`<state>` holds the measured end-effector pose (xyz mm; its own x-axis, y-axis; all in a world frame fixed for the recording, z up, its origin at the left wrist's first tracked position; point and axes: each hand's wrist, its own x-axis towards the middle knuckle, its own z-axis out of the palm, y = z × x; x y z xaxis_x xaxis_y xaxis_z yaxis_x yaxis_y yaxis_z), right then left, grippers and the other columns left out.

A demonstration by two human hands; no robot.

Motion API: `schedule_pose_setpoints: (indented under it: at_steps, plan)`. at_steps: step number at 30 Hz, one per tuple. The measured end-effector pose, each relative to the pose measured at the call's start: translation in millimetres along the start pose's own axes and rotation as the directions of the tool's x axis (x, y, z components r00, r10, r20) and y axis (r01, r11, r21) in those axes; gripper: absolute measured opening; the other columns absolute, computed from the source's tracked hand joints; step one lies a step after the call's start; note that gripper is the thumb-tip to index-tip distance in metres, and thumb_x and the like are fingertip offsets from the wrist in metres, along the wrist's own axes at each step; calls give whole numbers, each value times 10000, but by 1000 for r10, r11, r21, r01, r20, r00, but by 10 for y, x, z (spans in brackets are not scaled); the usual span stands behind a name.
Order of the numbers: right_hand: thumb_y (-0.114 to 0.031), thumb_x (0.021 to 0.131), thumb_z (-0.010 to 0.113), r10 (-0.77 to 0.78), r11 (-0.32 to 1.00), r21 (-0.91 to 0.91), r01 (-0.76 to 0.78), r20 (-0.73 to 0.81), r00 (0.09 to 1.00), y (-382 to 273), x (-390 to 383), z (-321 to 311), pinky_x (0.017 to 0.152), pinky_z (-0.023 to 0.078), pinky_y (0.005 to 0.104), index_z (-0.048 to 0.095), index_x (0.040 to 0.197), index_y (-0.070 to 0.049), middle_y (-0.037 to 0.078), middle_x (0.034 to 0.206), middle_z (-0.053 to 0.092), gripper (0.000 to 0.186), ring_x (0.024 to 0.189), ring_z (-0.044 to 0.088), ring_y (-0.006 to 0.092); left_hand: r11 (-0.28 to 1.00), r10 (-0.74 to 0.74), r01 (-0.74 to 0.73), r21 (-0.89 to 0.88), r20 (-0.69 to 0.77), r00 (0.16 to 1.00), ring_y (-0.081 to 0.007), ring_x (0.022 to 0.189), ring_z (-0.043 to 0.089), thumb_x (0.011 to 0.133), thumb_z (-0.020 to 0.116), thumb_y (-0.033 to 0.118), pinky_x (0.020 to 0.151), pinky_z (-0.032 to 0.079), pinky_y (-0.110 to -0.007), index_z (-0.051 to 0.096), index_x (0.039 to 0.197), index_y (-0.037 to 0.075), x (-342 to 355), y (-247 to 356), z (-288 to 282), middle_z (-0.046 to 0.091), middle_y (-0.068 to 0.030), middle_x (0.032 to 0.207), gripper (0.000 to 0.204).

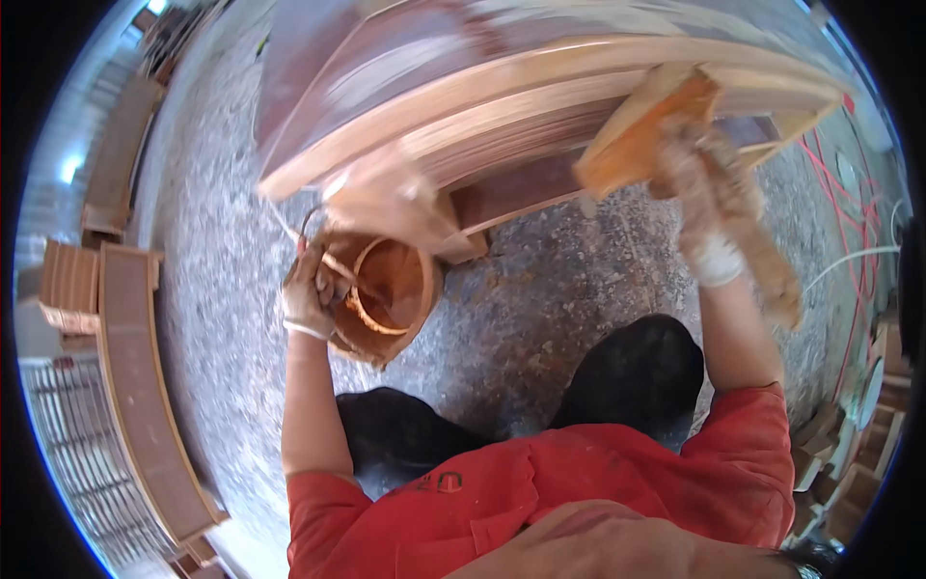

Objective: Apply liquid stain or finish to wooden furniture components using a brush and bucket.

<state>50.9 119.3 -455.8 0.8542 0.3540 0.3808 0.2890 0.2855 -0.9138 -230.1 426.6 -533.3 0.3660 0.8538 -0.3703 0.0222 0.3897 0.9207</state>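
Observation:
My left hand [311, 289], in a stained glove, is closed at the left rim of a round bucket [410, 333], around its thin wire handle. Brown-orange liquid coats the inside of the bucket, and a pale stick crosses its mouth. At the right, my gloved right hand [696, 188] is closed on a brown-orange stained rag [641, 135], held up against the front edge of a wooden furniture piece [463, 111]. A loose tan end of the rag hangs beside my wrist. The right hand and rag are smeared by motion, so the fingers show only partly.
A long wooden panel [145, 386] and stacked wooden parts [72, 280] stand at the left, near a metal rack [72, 434]. Red hoses [863, 222] lie on the floor at the right. More wooden pieces [854, 502] sit at the lower right. The concrete floor [231, 241] is spotted.

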Motion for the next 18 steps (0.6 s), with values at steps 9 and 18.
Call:
schedule_pose_setpoints:
  at_steps: [9,18]
  plan:
    - [0,721,713,-587,768,61,637,463,664,47,-752,1741,466,423,279,652,963,-24,92,826,645,251,537,486,158,990,113,-113,-81,-1,994,-25,484,381,917,579,160,425,272,-161,642,1081,58,-34,-16,-346,522,42,638,204]
    - [-154,757,694,-296,817,-11,577,851,434,717,-1068,1419,566,429,254,637,1027,-97,10,773,563,282,613,498,147,971,149,-145,-189,8,989,-37,456,355,937,522,120,418,294,-160,629,1092,27,-134,-17,-369,483,29,614,210]
